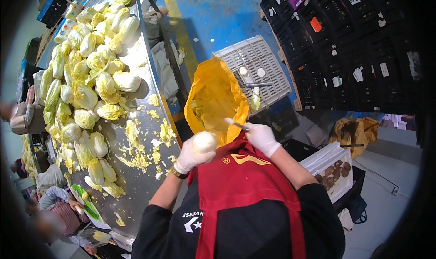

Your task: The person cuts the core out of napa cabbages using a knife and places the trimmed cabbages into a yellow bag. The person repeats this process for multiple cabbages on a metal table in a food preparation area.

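Observation:
My left hand [192, 159], in a white glove, grips a napa cabbage [204, 142] whose pale base faces up. My gloved right hand [262, 139] holds a small knife [241, 126] with its blade pointing left. A blurred white piece [229, 121] shows at the blade's tip; I cannot tell whether it touches. Just beyond both hands a yellow woven sack [246, 110] gapes wide, with yellowish leaves [211, 102] inside. Many napa cabbages [85, 97] are heaped on the metal table [134, 204] to the left, among loose leaf scraps [134, 136].
An upturned white plastic crate [277, 68] behind the sack bears cut pieces and a metal tool [257, 85]. Black crates [340, 51] are stacked at right. A white foam box [347, 177] holds brown roundish items. Other people [63, 213] work across the table.

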Demonstrator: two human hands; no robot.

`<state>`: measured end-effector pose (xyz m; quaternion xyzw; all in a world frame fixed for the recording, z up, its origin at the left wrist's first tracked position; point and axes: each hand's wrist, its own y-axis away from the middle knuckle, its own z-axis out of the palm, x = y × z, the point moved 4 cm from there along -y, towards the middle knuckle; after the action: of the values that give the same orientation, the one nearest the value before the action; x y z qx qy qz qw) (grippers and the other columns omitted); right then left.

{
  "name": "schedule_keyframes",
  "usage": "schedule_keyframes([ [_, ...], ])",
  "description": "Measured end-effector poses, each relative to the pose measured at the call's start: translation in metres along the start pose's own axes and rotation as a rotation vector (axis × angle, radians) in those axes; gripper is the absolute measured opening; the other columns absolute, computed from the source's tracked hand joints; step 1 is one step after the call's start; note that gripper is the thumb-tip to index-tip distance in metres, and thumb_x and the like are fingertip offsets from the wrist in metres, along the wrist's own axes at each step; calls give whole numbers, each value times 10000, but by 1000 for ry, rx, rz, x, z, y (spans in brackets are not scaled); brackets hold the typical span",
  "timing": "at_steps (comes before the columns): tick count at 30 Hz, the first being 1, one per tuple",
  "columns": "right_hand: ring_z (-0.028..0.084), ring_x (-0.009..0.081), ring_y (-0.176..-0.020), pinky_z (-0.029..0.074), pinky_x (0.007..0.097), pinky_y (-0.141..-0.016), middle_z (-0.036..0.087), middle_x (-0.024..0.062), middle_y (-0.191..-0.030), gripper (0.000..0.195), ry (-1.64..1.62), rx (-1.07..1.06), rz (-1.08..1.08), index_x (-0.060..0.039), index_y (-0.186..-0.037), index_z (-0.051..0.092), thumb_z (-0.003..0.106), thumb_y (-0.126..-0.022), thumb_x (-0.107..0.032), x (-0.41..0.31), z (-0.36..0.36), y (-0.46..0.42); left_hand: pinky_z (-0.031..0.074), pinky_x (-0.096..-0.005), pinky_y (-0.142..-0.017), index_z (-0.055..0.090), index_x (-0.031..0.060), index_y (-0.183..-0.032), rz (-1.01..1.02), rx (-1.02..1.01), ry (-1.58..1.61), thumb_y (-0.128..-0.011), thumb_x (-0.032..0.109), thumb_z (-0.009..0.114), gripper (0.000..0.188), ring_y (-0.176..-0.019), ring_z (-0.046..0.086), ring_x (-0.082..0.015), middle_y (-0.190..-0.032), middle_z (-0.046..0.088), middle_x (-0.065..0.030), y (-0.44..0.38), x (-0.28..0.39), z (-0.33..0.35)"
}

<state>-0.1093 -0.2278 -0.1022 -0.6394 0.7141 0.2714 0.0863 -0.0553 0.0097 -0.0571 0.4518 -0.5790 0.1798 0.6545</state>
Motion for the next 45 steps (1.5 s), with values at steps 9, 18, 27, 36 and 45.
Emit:
schedule_keyframes([
  [9, 635, 173, -573, 508, 289, -584, 683, 95, -795, 296, -655, 112, -190, -34, -1058, 641, 644, -851, -246, -47, -26, -14, 422, -282, -935, 477, 28, -1250, 178, -14, 213, -706, 206, 775, 645, -1013, 564, -154, -1142, 589, -67, -26, -2, 10],
  [18, 452, 49, -510, 365, 204, -443, 567, 0, -810, 424, -1099, -321, 73, -32, -1085, 565, 706, -809, -322, -67, -34, -30, 407, -275, -962, 390, 5, -1336, 150, 91, 535, -808, 290, 706, 678, -1114, 521, -157, -1235, 532, -86, -42, -2, 16],
  [27, 581, 191, -848, 458, 303, -818, 607, 81, -902, 410, -985, -339, 175, -2, -1012, 558, 730, -713, -223, -72, -25, -39, 425, -307, -937, 456, 23, -1264, 56, 142, 556, -813, 422, 674, 642, -1075, 541, -168, -1164, 566, -73, -51, -21, 19],
  [36, 626, 355, -880, 487, 363, -779, 633, 223, -915, 456, -667, 8, -80, 28, -1025, 562, 687, -719, -286, -84, -30, -41, 426, -328, -963, 458, 36, -1264, 20, 33, 863, -796, 517, 652, 698, -1083, 550, -203, -1195, 562, -91, -44, -33, 26],
  [45, 630, 351, -889, 506, 386, -786, 648, 210, -947, 431, -292, 163, 191, 0, -1047, 599, 671, -750, -305, -50, -20, -51, 446, -363, -964, 472, 23, -1249, 54, 18, 1051, -813, 492, 658, 666, -1118, 534, -241, -1209, 542, -120, -53, -26, 10],
])
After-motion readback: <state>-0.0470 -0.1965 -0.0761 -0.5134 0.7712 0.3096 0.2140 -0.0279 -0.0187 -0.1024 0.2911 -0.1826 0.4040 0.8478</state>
